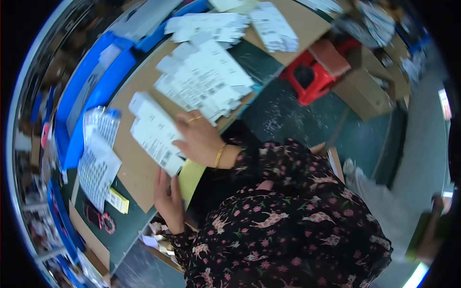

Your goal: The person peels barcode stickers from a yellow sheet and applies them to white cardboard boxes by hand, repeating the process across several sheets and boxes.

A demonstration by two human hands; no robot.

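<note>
A white unfolded flat carton (pixel 156 134) with small dark print lies slantwise on a brown cardboard sheet (pixel 129 168); I cannot tell whether it is one layer or several. Over its right edge is my right hand (pixel 204 141), thumb and fingers spread apart and touching the carton. My left hand (pixel 169 197) is at the carton's near end, fingers stretched upward and thumb apart, not wrapped round anything. Between the two hands, a yellow sheet (pixel 193 178) shows at the table edge. Just beyond lies a fanned pile of similar flat cartons (pixel 206 79).
More flat cartons (pixel 273 26) lie at the back. Blue bins (pixel 93 96) line the left side, beside printed plastic bags (pixel 98 158) and a small yellow-and-white box (pixel 117 200). At right are a red stool (pixel 312 79) and an open cardboard box (pixel 367 91). Another person's arm (pixel 430 235) shows far right.
</note>
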